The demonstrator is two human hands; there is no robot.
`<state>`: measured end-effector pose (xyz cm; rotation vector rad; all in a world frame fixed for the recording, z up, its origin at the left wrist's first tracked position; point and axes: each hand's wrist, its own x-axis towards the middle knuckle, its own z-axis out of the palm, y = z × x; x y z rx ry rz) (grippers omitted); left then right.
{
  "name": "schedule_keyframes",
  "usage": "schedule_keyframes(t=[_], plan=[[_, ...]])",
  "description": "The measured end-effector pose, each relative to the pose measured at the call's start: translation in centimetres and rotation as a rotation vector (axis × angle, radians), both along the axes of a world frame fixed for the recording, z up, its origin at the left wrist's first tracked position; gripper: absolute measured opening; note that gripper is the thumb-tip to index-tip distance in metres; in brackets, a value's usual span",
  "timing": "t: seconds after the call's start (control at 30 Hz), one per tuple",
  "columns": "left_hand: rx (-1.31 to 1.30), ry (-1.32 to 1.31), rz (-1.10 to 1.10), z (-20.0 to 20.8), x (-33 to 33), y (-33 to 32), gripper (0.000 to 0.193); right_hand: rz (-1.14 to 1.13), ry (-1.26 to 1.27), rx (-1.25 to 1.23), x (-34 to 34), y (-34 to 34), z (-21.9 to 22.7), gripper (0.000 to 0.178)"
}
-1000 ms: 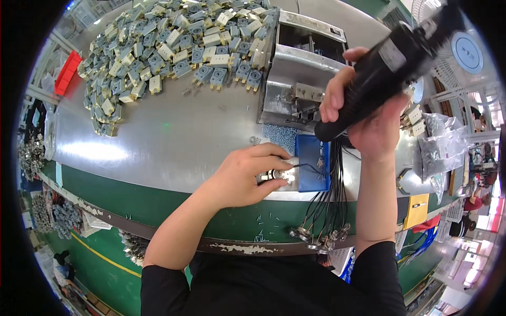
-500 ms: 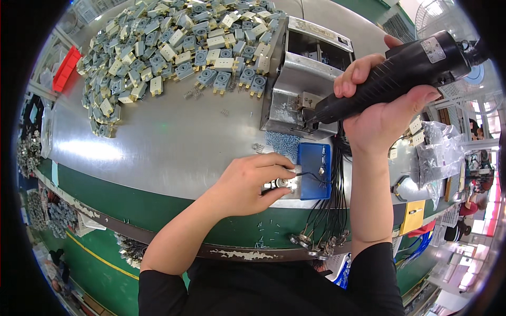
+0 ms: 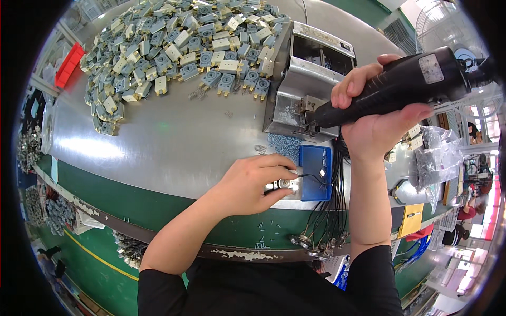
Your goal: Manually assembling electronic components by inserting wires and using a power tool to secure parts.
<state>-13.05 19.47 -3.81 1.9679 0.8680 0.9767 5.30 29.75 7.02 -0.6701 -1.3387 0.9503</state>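
My right hand (image 3: 369, 131) is wrapped round a black electric screwdriver (image 3: 403, 87), held tilted. The tool's nose is at the front outlet of a metal screw feeder (image 3: 300, 79); its very tip is hard to make out there. Near the table's front edge, my left hand (image 3: 250, 181) grips a small round metal part (image 3: 284, 184) between thumb and fingers. It rests on a light metal block (image 3: 295, 193), and a black wire runs from it over a blue tray (image 3: 314, 190). My fingers hide much of the part.
A large heap of grey and cream switch-like units (image 3: 179, 52) covers the table's far left. Small bluish screws (image 3: 284, 145) lie before the feeder. Black cables with round metal ends (image 3: 311, 239) hang over the front edge. Clear plastic bags (image 3: 437, 158) lie to the right.
The rear end of the screwdriver has dipped slightly with my right hand, its nose still at the feeder. My left hand keeps its grip on the round part. The view has shifted a little.
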Motion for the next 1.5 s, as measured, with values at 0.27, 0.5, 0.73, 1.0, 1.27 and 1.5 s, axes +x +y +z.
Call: schedule_keyframes(t=[0.27,0.5,0.73,1.0,1.27,1.5], plan=[[-0.008,-0.013,-0.008,-0.3,-0.1,0.0,0.028,0.041,-0.097,-0.102,-0.3,-1.8,0.8,0.115],[-0.021,-0.027,0.001,-0.5,-0.1,0.2,0.026,0.271,0.004,-0.249,0.8,-6.3,-0.1,0.119],[-0.010,-0.017,-0.003,-1.0,-0.3,-0.1,0.025,0.265,0.003,-0.245,0.3,-7.2,-1.3,0.120],[0.010,0.001,0.007,-1.0,-0.3,-0.4,0.022,0.264,-0.015,-0.248,0.2,-7.6,-1.6,0.120],[0.008,0.017,0.015,-1.0,-0.4,-0.4,0.022,0.428,0.157,-0.145,-0.1,-7.9,-3.3,0.108],[0.002,-0.004,0.017,-1.2,-0.1,-0.1,0.021,0.497,0.112,-0.029,0.2,-7.3,-3.9,0.101]])
